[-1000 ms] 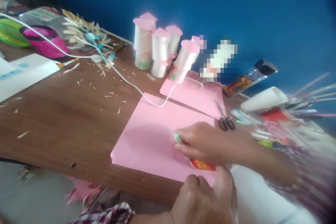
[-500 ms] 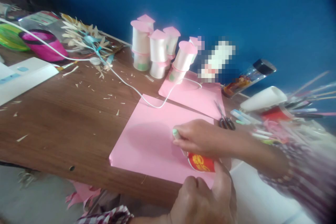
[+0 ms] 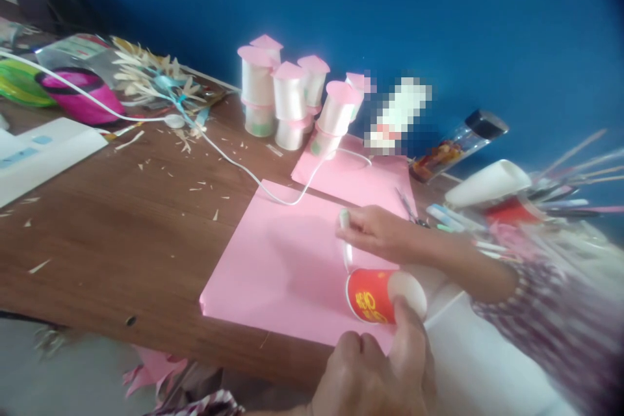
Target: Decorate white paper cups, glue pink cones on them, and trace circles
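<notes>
A red paper cup [image 3: 366,286] with yellow lettering lies on its side over the pink sheet [image 3: 273,260], its white mouth facing right. My left hand [image 3: 375,364] grips the cup, the index finger at the mouth's rim; the other fingers are curled beneath and partly hidden. In my right hand [image 3: 375,231] is a slim white marker [image 3: 347,259] with a pale green end on top. It stands nearly upright, its lower end close to the cup's base; whether they touch I cannot tell.
Behind stand several white cup towers [image 3: 291,94] with pink cone tops. Scissors [image 3: 408,205] lie on a second pink sheet [image 3: 353,172]. A white cable [image 3: 248,172] crosses the sheet. At the right are loose pens [image 3: 446,216], a white cup [image 3: 487,183] and a tilted jar [image 3: 458,146].
My right hand has lifted away from the cup, up the sheet, and the marker is now more upright. More of the red cup shows. My left hand stays in about the same place.
</notes>
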Tool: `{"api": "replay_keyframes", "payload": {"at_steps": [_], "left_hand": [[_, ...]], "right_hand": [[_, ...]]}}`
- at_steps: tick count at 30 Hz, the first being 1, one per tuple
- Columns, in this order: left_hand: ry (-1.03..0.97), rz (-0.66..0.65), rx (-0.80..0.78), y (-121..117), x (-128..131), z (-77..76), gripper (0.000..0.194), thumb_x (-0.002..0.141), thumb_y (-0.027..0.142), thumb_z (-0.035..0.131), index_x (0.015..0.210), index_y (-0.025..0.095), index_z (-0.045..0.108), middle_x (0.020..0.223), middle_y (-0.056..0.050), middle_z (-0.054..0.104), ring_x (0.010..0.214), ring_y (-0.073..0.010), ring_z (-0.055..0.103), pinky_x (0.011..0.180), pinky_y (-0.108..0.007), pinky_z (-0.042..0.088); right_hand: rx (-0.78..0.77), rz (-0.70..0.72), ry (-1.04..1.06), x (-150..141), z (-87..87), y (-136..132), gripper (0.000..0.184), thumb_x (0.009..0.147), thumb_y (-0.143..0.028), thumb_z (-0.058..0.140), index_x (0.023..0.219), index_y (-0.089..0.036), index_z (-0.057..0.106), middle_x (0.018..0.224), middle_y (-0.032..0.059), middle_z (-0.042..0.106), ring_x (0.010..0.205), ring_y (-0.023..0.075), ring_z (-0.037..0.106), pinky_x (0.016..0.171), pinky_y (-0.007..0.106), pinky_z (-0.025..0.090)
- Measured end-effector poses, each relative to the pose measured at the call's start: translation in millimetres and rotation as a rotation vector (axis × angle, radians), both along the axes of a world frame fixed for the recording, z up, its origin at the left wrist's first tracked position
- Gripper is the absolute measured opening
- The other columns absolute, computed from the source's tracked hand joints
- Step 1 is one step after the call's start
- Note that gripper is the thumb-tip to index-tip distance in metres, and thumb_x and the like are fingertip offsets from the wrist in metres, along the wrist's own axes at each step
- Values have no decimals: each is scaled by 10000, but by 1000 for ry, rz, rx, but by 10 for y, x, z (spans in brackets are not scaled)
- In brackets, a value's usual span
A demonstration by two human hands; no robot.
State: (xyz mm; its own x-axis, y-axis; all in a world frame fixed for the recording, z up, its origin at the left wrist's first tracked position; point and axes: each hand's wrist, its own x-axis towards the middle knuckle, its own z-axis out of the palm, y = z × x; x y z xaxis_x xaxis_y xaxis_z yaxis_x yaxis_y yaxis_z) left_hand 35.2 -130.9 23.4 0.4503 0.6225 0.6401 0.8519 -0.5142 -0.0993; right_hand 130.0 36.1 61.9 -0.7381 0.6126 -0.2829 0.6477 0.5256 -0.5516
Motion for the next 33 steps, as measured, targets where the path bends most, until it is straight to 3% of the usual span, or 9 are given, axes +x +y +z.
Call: {"api": "replay_keyframes", "payload": {"at_steps": [7, 12, 16, 24, 28, 33], "left_hand": [[-73, 21, 45, 13, 32, -44, 243, 814, 276, 610, 988, 149, 722, 987, -82, 725, 342, -70, 424, 313, -268, 289], [-23, 2, 5, -6, 7, -31, 285, 819, 242, 587, 1060, 137, 697, 1039, -109, 718, 366, -71, 444, 333, -272, 304], [42, -21, -64, -5, -40, 9, 367, 812, 275, 588, 1139, 123, 660, 1110, -127, 698, 389, -74, 471, 349, -268, 345], [218, -51, -165, 20, -113, 142, 463, 762, 135, 581, 1223, 157, 613, 1188, -92, 665, 378, -77, 507, 354, -256, 413], [287, -44, -256, 40, -137, 241, 549, 717, 55, 556, 1253, 173, 582, 1168, -61, 669, 372, -70, 513, 350, -243, 397], [322, -24, -306, 72, -126, 373, 484, 786, 33, 501, 1234, 201, 572, 1154, -31, 678, 381, -78, 529, 362, -250, 378]], "right_hand": [[-36, -157, 106, 287, -9, -2, 258, 920, -342, 475, 711, -192, 455, 632, -53, 464, 588, 100, 429, 570, 237, 334], [-17, -338, 114, 460, 11, -131, 263, 917, -353, 463, 720, -184, 508, 612, -51, 504, 558, 97, 471, 554, 229, 362], [25, -445, 212, 634, -85, -274, 222, 896, -363, 505, 781, -183, 564, 634, -38, 565, 584, 105, 529, 569, 226, 401], [30, -548, 431, 842, -177, -530, 216, 852, -336, 584, 726, -161, 570, 646, -12, 603, 599, 108, 551, 576, 221, 435], [24, -550, 482, 893, -169, -644, 196, 867, -332, 576, 806, -147, 602, 691, 9, 649, 628, 119, 593, 604, 231, 460], [76, -577, 512, 952, -188, -801, 185, 888, -296, 546, 897, -132, 632, 732, 31, 681, 678, 135, 629, 658, 249, 481]]}}
